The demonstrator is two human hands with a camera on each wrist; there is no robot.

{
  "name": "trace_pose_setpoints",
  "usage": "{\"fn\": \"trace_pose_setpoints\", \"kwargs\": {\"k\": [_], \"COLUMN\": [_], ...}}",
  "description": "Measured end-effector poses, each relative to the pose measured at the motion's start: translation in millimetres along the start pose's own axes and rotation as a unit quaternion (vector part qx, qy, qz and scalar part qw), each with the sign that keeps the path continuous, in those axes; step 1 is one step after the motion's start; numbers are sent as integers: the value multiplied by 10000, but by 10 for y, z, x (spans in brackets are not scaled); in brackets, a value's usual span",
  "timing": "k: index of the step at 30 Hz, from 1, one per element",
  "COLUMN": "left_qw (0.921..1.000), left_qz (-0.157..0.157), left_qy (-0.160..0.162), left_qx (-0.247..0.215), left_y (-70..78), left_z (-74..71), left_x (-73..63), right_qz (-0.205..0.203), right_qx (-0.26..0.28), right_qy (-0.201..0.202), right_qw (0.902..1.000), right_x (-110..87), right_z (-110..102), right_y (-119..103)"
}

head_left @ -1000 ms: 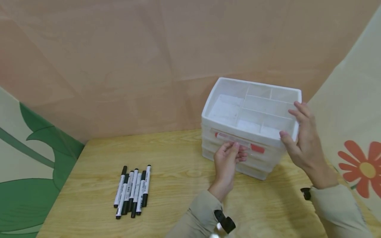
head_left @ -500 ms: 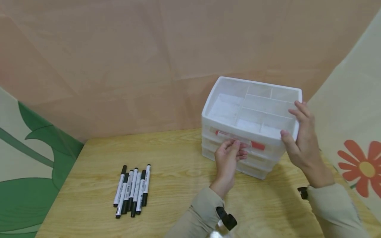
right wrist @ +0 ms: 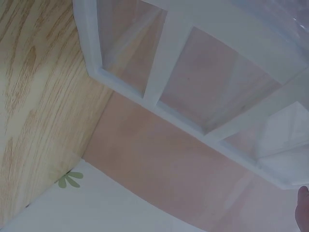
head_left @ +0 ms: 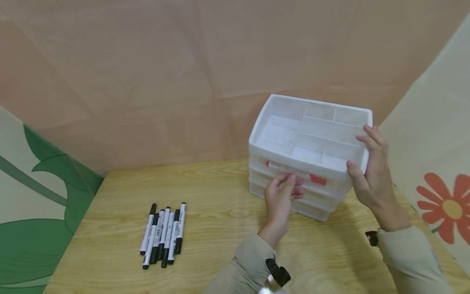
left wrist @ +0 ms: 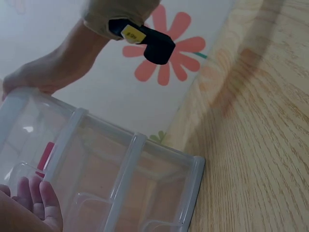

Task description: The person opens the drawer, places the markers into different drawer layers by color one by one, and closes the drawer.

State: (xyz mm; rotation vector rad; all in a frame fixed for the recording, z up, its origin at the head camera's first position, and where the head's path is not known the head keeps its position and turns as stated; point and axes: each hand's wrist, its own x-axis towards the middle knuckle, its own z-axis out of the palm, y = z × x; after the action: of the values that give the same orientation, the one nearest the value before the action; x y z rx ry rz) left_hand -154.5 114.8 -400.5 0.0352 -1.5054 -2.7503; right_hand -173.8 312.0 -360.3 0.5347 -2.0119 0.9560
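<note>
A white plastic drawer box [head_left: 264,153] with see-through drawers and a compartmented top stands on the table's right side. My left hand [head_left: 279,200] is at the front of its top drawer, thumb and index finger pinching the drawer handle, which the fingers largely hide. Behind that clear front lies a marker-like item with red ends [head_left: 317,179]. My right hand [head_left: 378,179] grips the box's right rim, thumb at the front corner and fingers over the side edge. In the right wrist view only one fingertip [right wrist: 302,208] shows, at the rim.
Several black-and-white markers [head_left: 163,237] lie side by side on the wooden table [head_left: 216,232], left of the box. A peach-coloured backdrop [head_left: 165,102] hangs behind, and a flower-printed panel [head_left: 440,163] stands close on the right.
Both hands keep their places on the box, and the top drawer still looks closed. Only a very slight shift of the view and sleeves shows.
</note>
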Motion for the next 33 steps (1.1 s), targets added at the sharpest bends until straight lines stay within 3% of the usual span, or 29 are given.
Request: {"fn": "trace_pose_setpoints", "kwargs": {"k": [6, 19, 25, 33], "left_qw": [9999, 9998, 9993, 9969], "left_qz": [110, -70, -221, -697], "left_qy": [7, 13, 165, 356], "left_qx": [-5, 171, 255, 101], "left_y": [-12, -55, -107, -214], "left_z": [-33, -168, -215, -232], "left_x": [-28, -102, -109, -144], "right_qz": [25, 160, 163, 92], "right_qx": [31, 10, -34, 71], "right_qy": [24, -84, -95, 45], "right_qw": [10000, 9998, 9998, 9999], "right_x": [-2, -2, 4, -5], "right_z": [3, -17, -18, -12], "right_y": [-5, 0, 2, 5]}}
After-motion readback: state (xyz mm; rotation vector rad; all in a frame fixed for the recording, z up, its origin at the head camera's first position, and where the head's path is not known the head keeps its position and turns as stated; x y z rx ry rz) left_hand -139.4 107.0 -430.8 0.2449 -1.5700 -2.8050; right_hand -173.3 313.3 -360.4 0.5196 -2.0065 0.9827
